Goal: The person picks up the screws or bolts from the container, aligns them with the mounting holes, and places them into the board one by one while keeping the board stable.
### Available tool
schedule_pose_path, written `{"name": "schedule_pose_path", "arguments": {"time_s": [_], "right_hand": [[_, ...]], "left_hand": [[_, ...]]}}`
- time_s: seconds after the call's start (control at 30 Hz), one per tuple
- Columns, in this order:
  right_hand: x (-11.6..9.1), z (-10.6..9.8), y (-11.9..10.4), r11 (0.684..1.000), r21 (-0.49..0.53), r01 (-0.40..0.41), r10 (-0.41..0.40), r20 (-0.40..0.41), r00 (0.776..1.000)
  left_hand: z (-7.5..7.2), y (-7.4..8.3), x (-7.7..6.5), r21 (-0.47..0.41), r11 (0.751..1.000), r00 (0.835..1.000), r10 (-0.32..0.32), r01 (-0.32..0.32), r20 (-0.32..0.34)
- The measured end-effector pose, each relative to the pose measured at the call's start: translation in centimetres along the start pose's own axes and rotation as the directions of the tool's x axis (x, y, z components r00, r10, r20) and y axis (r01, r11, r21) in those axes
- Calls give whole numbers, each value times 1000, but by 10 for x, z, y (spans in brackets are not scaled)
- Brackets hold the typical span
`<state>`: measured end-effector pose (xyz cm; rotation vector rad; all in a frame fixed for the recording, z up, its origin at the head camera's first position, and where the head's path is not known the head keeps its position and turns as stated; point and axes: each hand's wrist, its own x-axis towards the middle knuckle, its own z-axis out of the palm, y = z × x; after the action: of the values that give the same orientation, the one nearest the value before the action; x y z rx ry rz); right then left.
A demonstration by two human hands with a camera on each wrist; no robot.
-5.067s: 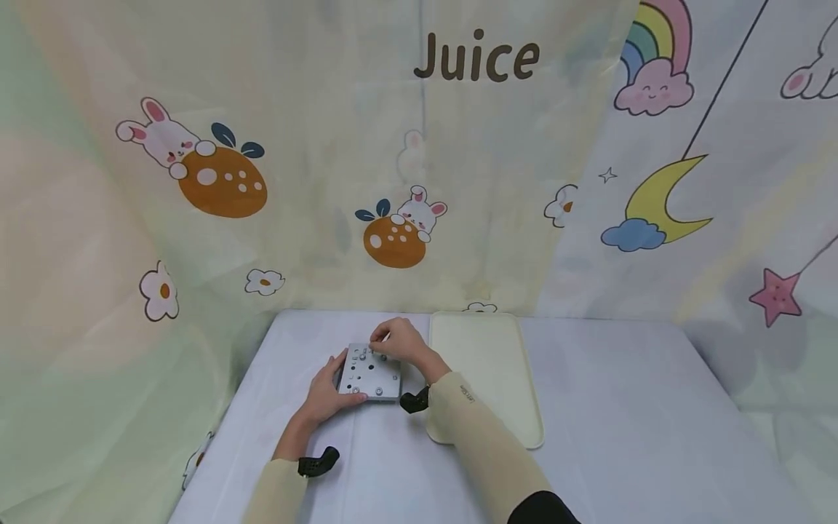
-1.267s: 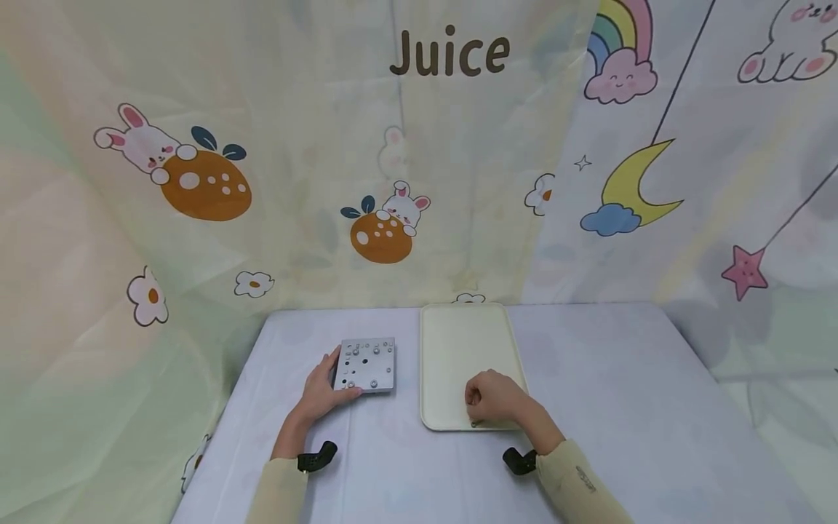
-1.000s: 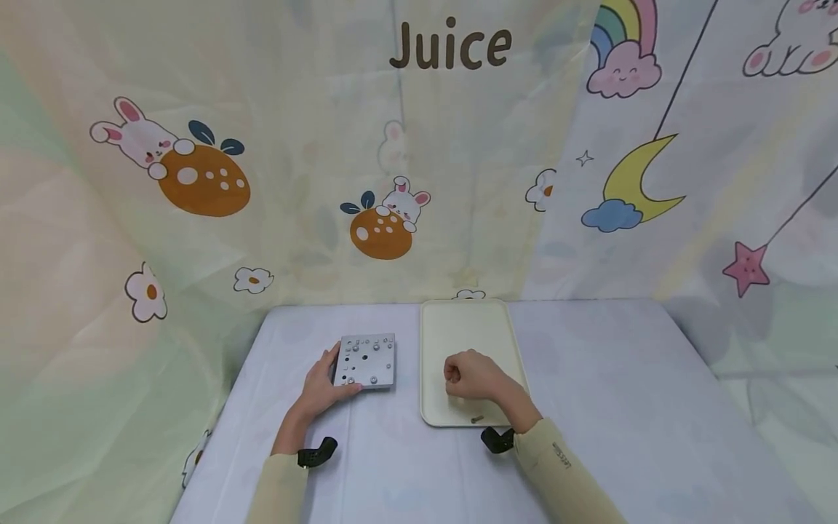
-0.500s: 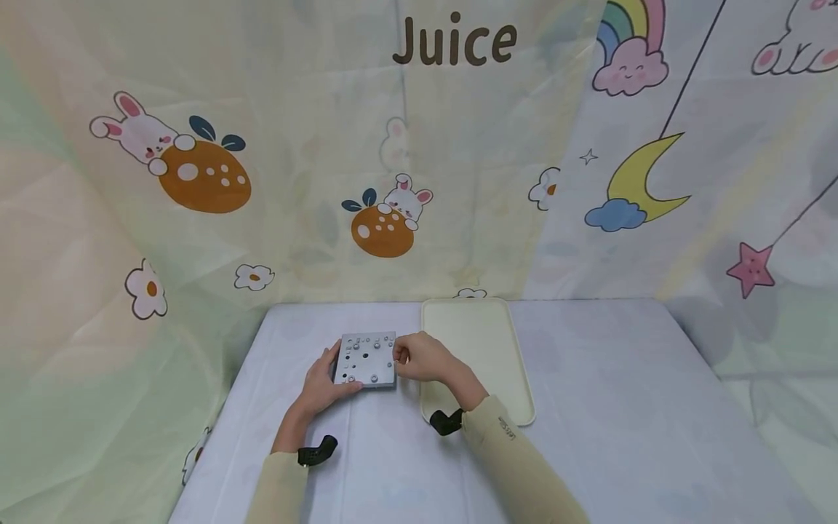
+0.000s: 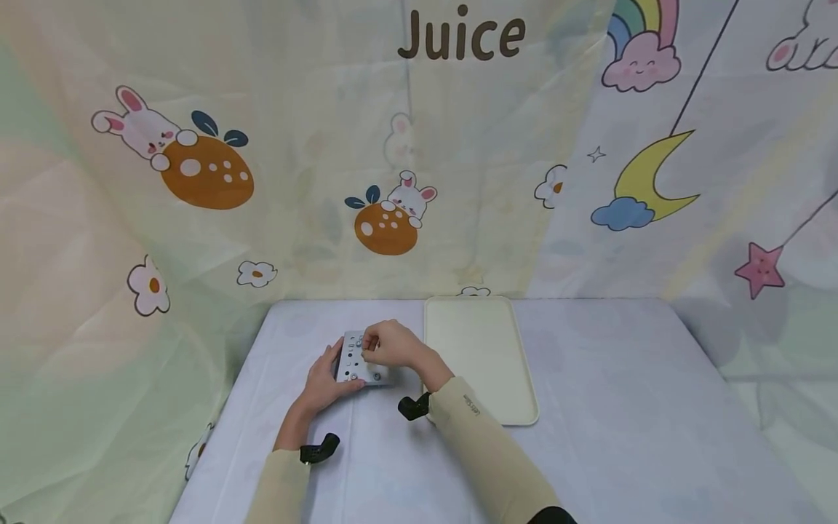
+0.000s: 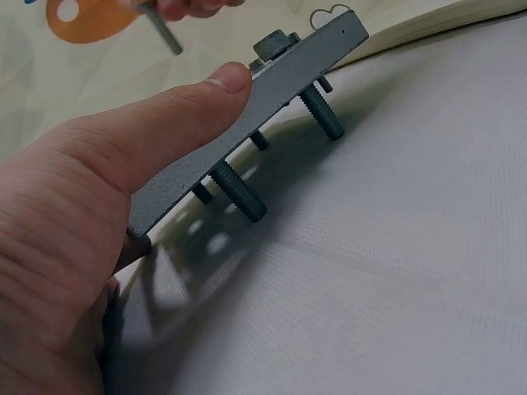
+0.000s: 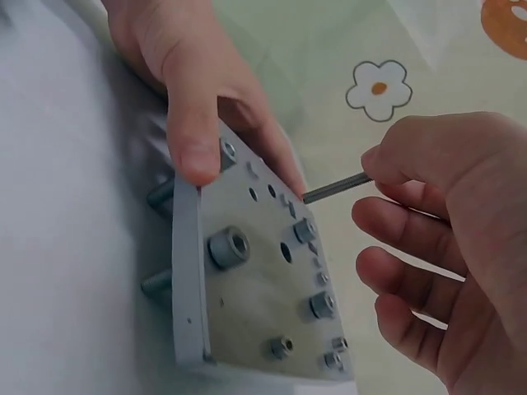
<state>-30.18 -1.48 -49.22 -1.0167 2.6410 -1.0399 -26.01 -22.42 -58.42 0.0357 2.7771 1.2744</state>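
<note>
My left hand (image 5: 322, 384) grips a grey metal plate (image 7: 263, 313) along its left side, thumb over the near edge. Holes, socket-head bolts (image 7: 229, 247) and smaller screws dot its face. Beneath it, in the left wrist view, threaded shanks (image 6: 239, 191) stick out toward the white cloth. Over the plate, my right hand (image 5: 396, 344) pinches a slim metal screw (image 7: 336, 188) between thumb and forefinger, its head hidden by the fingertips. The tip is by the plate's far edge in the right wrist view. The right hand's other fingers curl loosely.
A cream tray (image 5: 468, 342) lies right of the plate, partly covered by the right sleeve (image 5: 487, 444). The white-clothed table (image 5: 615, 407) ends at a printed backdrop (image 5: 294, 182) behind. A black wrist mount (image 5: 414, 407) juts from the right wrist.
My right hand has gone from the tray leftward to above the plate, with the screw now visible in its fingertips. The left hand has kept hold of the plate throughout.
</note>
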Motion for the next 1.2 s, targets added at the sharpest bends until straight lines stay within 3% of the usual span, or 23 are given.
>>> {"name": "schedule_pose_path", "arguments": {"time_s": [0.6,1.2], "right_hand": [[16,25,5,997,48,-58,57,11,998],[20,30,14,991,124,-46,45,12,999]], "left_hand": [[0,-1,1,-2,1000,1000,15,-15,8],[-1,-3,3,0,1000,1000,14,-14,-10]]}}
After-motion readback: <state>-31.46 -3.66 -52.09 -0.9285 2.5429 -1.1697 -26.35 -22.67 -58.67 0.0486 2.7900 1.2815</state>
